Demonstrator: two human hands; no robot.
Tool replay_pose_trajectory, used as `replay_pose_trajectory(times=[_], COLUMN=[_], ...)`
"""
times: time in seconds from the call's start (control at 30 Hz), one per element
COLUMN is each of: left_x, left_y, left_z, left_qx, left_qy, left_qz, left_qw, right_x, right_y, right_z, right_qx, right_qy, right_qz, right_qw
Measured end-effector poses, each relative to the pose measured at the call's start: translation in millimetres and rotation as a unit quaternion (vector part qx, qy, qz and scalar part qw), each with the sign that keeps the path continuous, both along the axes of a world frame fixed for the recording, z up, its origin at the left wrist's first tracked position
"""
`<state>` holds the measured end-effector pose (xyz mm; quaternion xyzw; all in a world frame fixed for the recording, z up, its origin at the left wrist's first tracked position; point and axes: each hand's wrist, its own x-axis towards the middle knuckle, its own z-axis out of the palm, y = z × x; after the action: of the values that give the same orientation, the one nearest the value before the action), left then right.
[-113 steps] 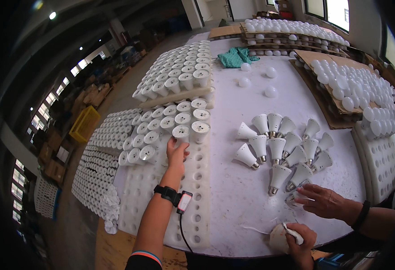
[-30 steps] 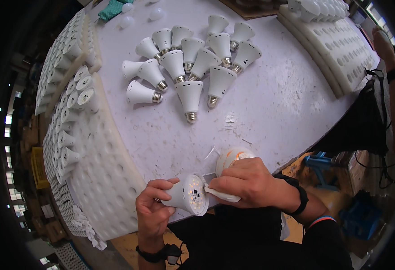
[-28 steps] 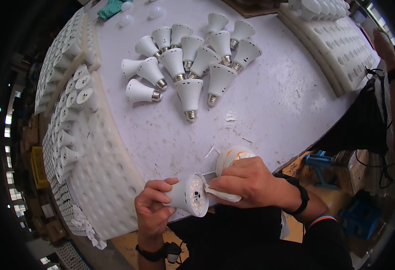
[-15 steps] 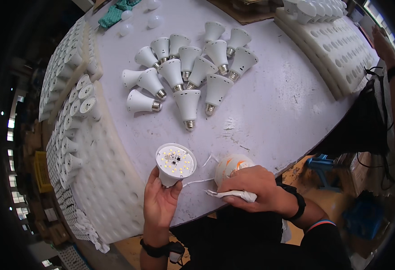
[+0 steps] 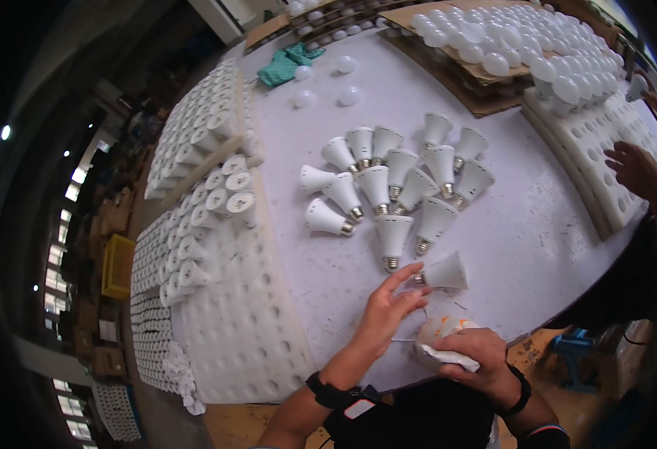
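A white LED bulb housing [image 5: 446, 271] lies on its side on the table, its screw base toward my left hand [image 5: 388, 310]. My left hand is open, fingers apart, with the index fingertip beside that base; I cannot tell whether they touch. In my right hand [image 5: 482, 355] is a soft white bag with orange marks [image 5: 444, 327]; a white folded end sticks out below my fingers. Farther off lies a group of several similar housings [image 5: 393, 238], mostly with their screw bases toward me.
White foam trays [image 5: 246, 329] with housings line the left side. A holed foam block [image 5: 579, 138] stands at right, near another person's hand [image 5: 631, 168]. Round white covers [image 5: 486, 45] fill cardboard at the back. A green cloth [image 5: 287, 63] and loose covers [image 5: 349, 96] lie farther off.
The housing my left hand held LED-side up now lies on the table near the group, and that hand has opened. The view has shifted; my right hand keeps its hold.
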<state>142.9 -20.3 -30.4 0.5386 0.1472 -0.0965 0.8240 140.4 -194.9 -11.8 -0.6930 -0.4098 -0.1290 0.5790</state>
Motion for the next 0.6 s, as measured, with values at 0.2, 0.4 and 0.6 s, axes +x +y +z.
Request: replay_pose_trajectory(times=[0.2,0.4,0.6], left_x=[-6.3,22.6,70.1], left_y=[63.5,189.4,254.0], left_z=[20.7,18.7,1.2], left_qx=[0.043,0.06,0.271], left_qy=[-0.037,-0.054,-0.072], left_qz=[0.09,0.424,0.408], left_qw=[0.994,0.902,0.869], right_x=[-3.7,-3.8,-5.2], right_y=[5.7,8.5,15.4], right_z=[3.3,-4.2,2.9], right_qx=[-0.061,-0.024,-0.039], right_qy=[0.031,0.094,0.14], right_qz=[-0.072,-0.088,-0.102], right_qw=[0.995,0.991,0.984])
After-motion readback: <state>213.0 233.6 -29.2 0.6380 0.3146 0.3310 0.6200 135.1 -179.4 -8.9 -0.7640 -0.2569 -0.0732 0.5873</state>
